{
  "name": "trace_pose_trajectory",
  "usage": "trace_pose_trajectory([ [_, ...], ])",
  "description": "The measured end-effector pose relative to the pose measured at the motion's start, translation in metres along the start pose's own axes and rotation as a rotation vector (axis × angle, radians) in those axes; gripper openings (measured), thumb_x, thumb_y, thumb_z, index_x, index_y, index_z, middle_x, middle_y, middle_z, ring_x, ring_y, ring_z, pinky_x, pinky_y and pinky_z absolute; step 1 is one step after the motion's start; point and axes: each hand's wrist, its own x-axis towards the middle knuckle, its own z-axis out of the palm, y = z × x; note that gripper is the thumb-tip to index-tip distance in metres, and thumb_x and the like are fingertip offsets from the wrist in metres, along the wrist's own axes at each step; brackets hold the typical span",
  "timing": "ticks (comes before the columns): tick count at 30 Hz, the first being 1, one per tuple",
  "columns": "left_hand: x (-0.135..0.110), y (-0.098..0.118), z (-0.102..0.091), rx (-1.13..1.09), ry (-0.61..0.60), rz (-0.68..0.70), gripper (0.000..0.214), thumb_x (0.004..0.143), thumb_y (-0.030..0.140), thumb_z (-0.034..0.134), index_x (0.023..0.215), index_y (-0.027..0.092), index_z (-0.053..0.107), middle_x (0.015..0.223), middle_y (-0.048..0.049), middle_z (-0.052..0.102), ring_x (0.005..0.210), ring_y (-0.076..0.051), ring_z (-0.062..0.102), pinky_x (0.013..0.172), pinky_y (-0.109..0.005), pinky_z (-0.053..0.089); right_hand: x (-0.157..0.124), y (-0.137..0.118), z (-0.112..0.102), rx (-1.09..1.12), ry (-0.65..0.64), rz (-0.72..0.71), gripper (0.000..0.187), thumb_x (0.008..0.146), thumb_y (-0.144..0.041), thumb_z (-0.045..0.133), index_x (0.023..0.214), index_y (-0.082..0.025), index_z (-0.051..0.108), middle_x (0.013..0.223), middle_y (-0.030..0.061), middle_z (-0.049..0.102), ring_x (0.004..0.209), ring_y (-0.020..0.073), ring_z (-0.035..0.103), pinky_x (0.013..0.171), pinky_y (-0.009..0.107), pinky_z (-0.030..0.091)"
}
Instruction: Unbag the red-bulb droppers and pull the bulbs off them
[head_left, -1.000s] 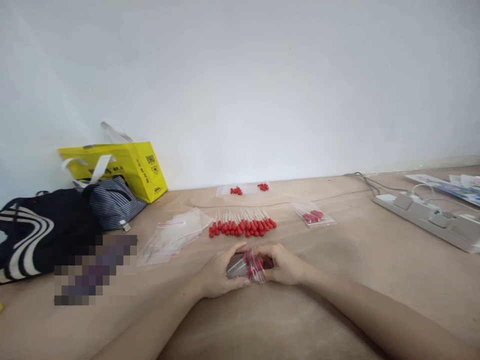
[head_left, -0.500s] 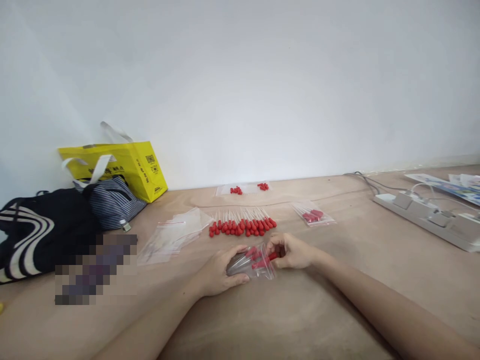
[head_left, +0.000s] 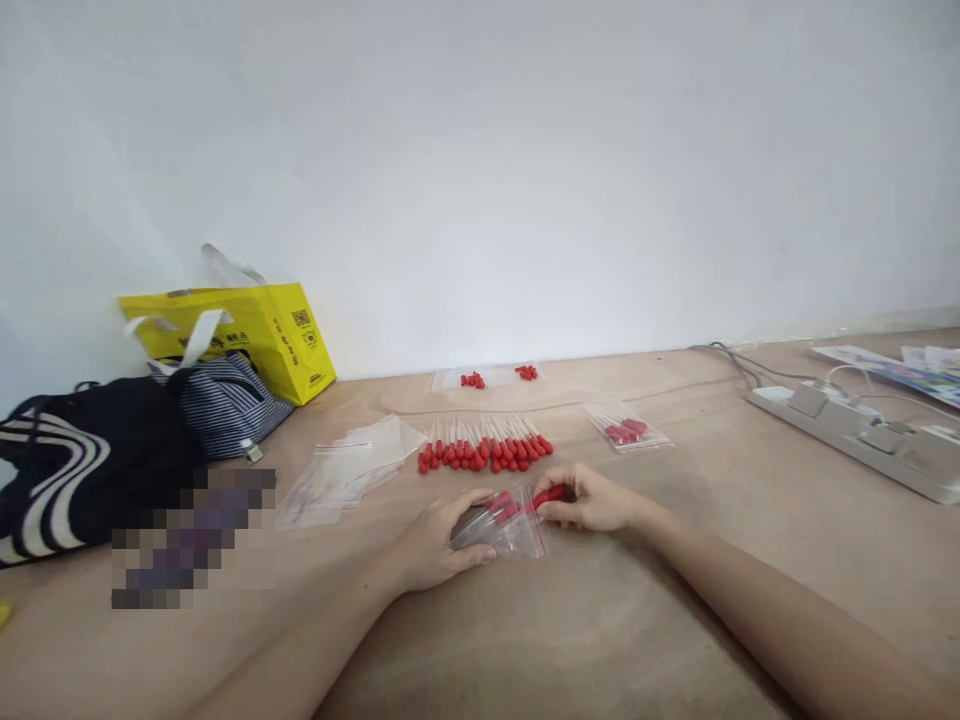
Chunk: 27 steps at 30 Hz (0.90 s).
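Brown tabletop below, left hand grips clear bag, right hand pinches red bulb, best kept in line.

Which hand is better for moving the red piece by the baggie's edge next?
Probably the right hand: its fingers already pinch the red piece at the clear bag's red-lined end. The left hand seems busy, holding the bag at its other end.
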Motion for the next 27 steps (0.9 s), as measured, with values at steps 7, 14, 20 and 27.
trace_pose_trajectory([
  [7,0.0,-0.002,0.0,0.02,-0.018,-0.015,0.055,0.072,0.042,0.057,0.121,0.023,0.041,0.125,-0.0052,0.048,0.112,-0.024,0.045,0.095,-0.04,0.036,-0.001,0.005,-0.016,0.238,0.073,0.128,0.036,0.059,-0.037,0.071,0.082,-0.015,0.054,0.061,-0.0041,0.057,0.051,0.0058,0.051,0.044,0.016,0.036],
  [14,-0.001,-0.005,0.001,0.022,0.002,-0.009,0.056,0.072,0.043,0.057,0.122,0.025,0.04,0.125,-0.0045,0.048,0.112,-0.024,0.045,0.094,-0.04,0.036,-0.005,0.004,-0.033,0.223,0.153,0.167,0.032,0.055,-0.036,0.072,0.073,-0.014,0.056,0.056,-0.0036,0.057,0.045,0.0058,0.049,0.04,0.017,0.034],
  [20,-0.001,-0.006,0.002,-0.005,0.021,0.024,0.055,0.071,0.044,0.057,0.12,0.026,0.042,0.124,-0.0041,0.05,0.111,-0.024,0.046,0.094,-0.04,0.037,-0.012,0.013,-0.079,0.279,0.674,-0.02,0.033,0.055,-0.042,0.07,0.071,-0.017,0.055,0.06,-0.0023,0.057,0.045,0.0067,0.046,0.041,0.02,0.035],
  [27,0.0,-0.005,0.002,-0.004,0.011,0.009,0.055,0.071,0.042,0.058,0.121,0.024,0.041,0.125,-0.0051,0.048,0.112,-0.024,0.045,0.094,-0.041,0.036,0.006,0.044,-0.068,-0.102,1.15,-0.007,0.033,0.067,-0.047,0.056,0.078,-0.017,0.051,0.059,0.0005,0.056,0.052,0.0136,0.054,0.05,0.027,0.044],
])
